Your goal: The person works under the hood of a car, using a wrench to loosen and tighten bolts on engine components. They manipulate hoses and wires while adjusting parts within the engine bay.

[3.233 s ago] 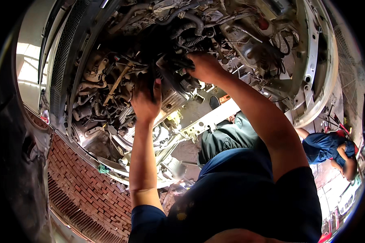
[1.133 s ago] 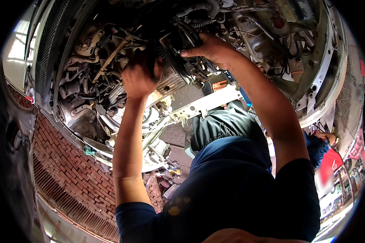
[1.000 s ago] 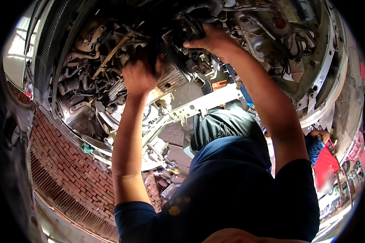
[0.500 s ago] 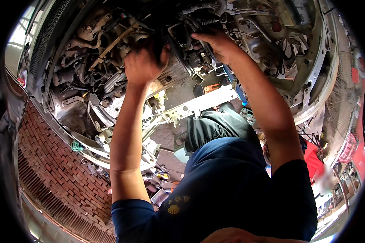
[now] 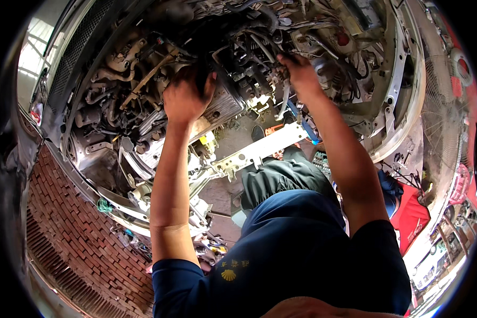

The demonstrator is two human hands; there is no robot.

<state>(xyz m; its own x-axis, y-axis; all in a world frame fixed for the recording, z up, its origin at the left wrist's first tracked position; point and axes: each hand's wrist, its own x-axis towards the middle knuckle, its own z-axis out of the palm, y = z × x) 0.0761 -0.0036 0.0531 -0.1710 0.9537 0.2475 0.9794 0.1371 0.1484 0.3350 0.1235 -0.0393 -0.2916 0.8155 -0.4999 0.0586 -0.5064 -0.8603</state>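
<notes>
Your left hand [image 5: 188, 100] sits over the engine [image 5: 151, 124], just beside its ribbed metal cover [image 5: 228, 107]. The thumb stands apart from the other fingers, whose tips vanish into shadow, so you cannot tell whether they grip anything. That spread placing looks like a brace for your lean, though it might be steadying a hidden part.

Your right hand [image 5: 302, 77] reaches in from the other side, probably because the space between the parts is narrow there. Its fingers bend toward the crowded metal fittings; whether they are closed on one cannot be made out. The dark hoses [image 5: 259, 45] lie just left of those fingertips, and a pale curved pipe [image 5: 284, 100] hangs just below them. The pale crossbar [image 5: 259, 150] runs nearer your body, between your forearms.
</notes>
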